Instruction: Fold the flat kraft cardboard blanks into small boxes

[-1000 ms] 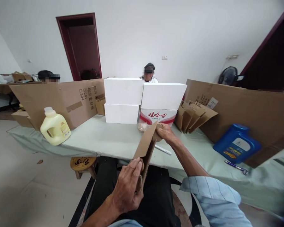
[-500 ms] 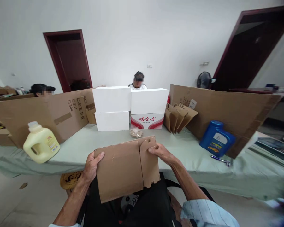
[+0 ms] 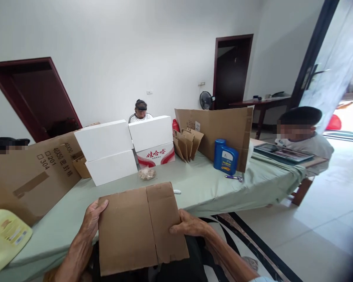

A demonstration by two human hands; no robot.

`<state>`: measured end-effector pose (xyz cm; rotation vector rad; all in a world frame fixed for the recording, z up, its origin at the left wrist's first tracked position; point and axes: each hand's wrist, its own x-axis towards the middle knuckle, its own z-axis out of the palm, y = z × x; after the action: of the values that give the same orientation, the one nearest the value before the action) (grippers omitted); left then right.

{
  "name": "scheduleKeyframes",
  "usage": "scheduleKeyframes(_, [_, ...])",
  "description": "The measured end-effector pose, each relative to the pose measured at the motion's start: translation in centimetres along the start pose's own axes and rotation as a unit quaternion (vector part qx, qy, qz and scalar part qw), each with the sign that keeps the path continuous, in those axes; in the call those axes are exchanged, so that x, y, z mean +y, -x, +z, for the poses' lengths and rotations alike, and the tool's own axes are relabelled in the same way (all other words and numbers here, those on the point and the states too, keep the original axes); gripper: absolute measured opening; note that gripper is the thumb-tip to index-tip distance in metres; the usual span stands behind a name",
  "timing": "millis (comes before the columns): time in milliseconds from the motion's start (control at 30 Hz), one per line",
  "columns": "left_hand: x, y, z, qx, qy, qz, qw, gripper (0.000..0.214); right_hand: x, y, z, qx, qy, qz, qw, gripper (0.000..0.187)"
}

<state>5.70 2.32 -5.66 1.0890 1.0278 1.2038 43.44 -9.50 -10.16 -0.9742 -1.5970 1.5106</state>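
Between my two hands is a flat piece of brown cardboard (image 3: 126,231), tilted up over my lap at the table's near edge. A crease or seam runs down it, right of the middle. My left hand (image 3: 91,219) grips its left edge, thumb on the front face. On the right edge, my right hand (image 3: 190,224) is closed with its thumb pressed on the front; its other fingers are partly hidden behind. Just past the cardboard lies a clear plastic bag (image 3: 147,173) of small tan things I cannot make out. A small white item (image 3: 177,192) pokes out behind its right edge.
White boxes (image 3: 106,147) stand stacked ahead on the green tablecloth (image 3: 200,188). Folded cardboard pieces (image 3: 188,145) lean beside them. A blue bottle (image 3: 226,158) and a razor-like tool (image 3: 233,178) are at right, a yellow jug (image 3: 7,239) at left. People sit around.
My view has swung to the right, bringing a seated person and a bright doorway into sight. The cardboard's right section now lies flatter, and my right hand has moved lower along its edge.
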Motion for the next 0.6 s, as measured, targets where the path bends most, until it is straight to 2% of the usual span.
scheduleKeyframes(67, [0.4, -1.1, 0.9, -0.011, -0.018, 0.033, 0.999, 0.079, 0.1, 0.8, -0.4, 0.013, 0.039, -0.002, 0.999, 0.037])
scheduleKeyframes(133, [0.4, -2.2, 1.7, 0.0, -0.055, 0.072, 0.996, 0.079, 0.0, 1.9, -1.0, 0.056, 0.088, -0.004, 0.995, 0.027])
scheduleKeyframes(267, [-1.3, -4.2, 1.8, 0.019, -0.179, 0.108, 0.978, 0.078, -1.1, 5.3, -3.2, 0.21, 0.114, -0.024, 0.971, 0.032])
scheduleKeyframes(333, [-2.9, -5.0, 0.7, 0.033, -0.25, 0.116, 0.961, 0.074, -2.2, 7.1, -5.1, 0.322, 0.111, -0.05, 0.939, 0.037])
scheduleKeyframes(400, [-4.7, -5.6, -0.9, 0.057, -0.327, 0.134, 0.934, 0.067, -3.5, 8.4, -7.6, 0.455, 0.138, -0.076, 0.876, 0.041])
scheduleKeyframes(467, [-6.5, -6.0, -2.7, 0.073, -0.397, 0.153, 0.902, 0.058, -4.8, 9.1, -10.5, 0.581, 0.193, -0.091, 0.785, 0.041])
scheduleKeyframes(533, [-8.2, -6.4, -4.3, 0.081, -0.456, 0.161, 0.872, 0.049, -5.9, 8.9, -13.7, 0.664, 0.245, -0.097, 0.699, 0.039])
scheduleKeyframes(600, [-9.7, -6.7, -5.5, 0.089, -0.502, 0.162, 0.845, 0.044, -6.7, 7.9, -16.7, 0.702, 0.286, -0.095, 0.645, 0.036])
